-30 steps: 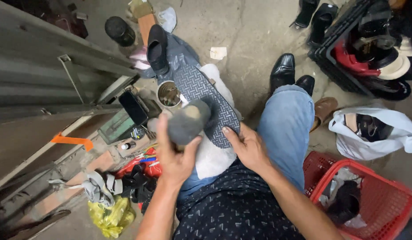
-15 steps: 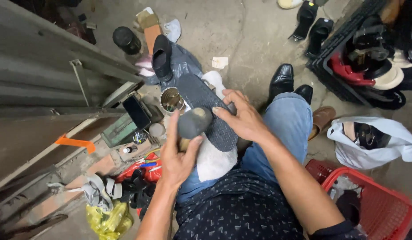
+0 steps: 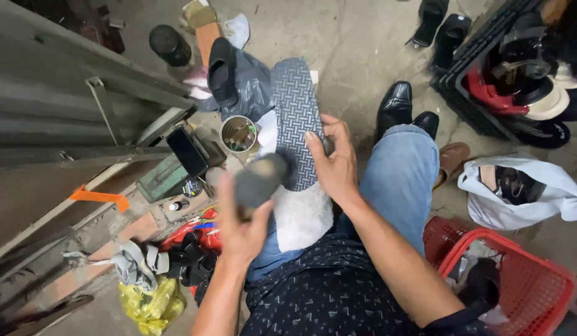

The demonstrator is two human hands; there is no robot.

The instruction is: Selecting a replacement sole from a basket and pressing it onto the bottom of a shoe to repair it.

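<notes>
On my lap, my right hand (image 3: pixel 331 163) pins the patterned shoe sole (image 3: pixel 296 119) flat on a white cloth (image 3: pixel 303 214) while my left hand (image 3: pixel 242 219) grips a grey sanding block (image 3: pixel 258 179) at its near end, work apparently midway.

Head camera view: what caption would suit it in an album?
Seated person's right hand steadies a patterned shoe sole while the left hand holds a dark tool.

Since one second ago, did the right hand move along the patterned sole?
Yes. The right hand moved up the patterned sole, away from the blue-jeaned knee.
</notes>
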